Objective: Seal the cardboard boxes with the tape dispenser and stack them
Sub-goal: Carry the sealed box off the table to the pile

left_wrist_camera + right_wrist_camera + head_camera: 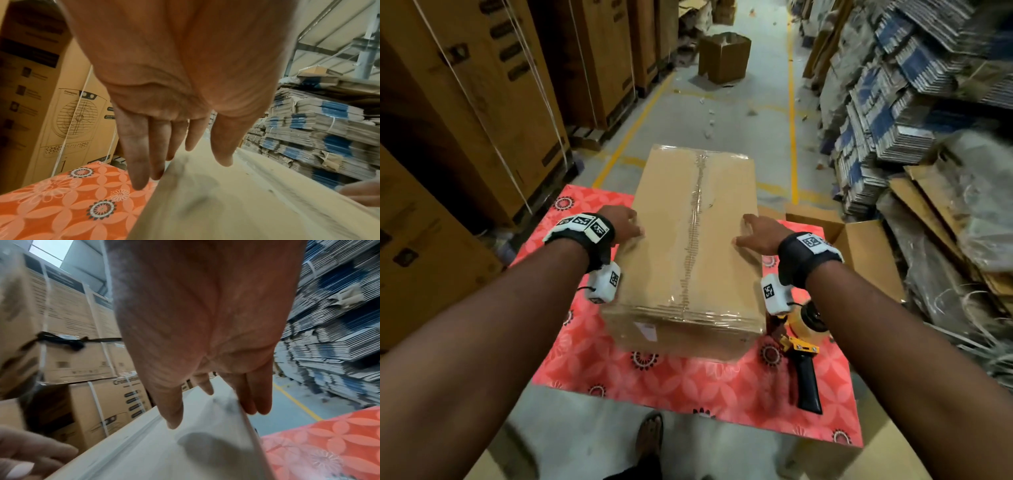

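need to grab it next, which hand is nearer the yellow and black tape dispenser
Right. The right hand rests on the taped cardboard box, on the yellow and black tape dispenser's side; the left hand is across the box.

Head view looks down from above; wrist views look close along palms; all share cardboard box (pixel 688 246) top.

A long brown cardboard box (pixel 688 246), closed and taped along its top seam, lies mid-frame. A yellow tape dispenser (pixel 803 346) with black handle lies at its lower right.
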The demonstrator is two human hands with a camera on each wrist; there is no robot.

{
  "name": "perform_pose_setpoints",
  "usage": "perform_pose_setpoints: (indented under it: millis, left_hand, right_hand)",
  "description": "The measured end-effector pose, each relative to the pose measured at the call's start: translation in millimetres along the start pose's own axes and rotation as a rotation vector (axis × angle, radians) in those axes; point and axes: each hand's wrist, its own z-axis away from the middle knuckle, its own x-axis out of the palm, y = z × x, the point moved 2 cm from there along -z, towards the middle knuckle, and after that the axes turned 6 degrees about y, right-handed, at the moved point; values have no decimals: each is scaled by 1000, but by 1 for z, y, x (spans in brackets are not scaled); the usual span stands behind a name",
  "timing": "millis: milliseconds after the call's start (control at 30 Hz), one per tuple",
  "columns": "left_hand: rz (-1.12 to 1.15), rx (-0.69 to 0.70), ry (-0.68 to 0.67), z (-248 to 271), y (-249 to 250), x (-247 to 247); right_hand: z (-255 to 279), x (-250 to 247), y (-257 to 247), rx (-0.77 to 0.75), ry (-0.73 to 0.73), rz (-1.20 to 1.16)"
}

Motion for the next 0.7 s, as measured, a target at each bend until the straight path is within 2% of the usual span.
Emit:
perform_pose_setpoints:
  millis: [133, 267, 333, 500, 700]
  left_hand:
    - [-101, 16, -60, -36, 7, -5]
    - [-79, 46, -51, -72, 0, -2]
    - [-15, 20, -72, -82, -2, 1]
    - [170, 28, -148, -91, -8, 7]
    - [210, 26, -84, -83, -8, 6]
  right_hand:
    - [-28, -7, 7, 69, -58, -105]
    - [-46, -8, 10, 121, -91, -228]
    - [-50, -7, 10, 128, -93, -274]
    - [-53, -4, 12, 135, -76, -330]
    - [-49, -5, 10, 131, -46, -349]
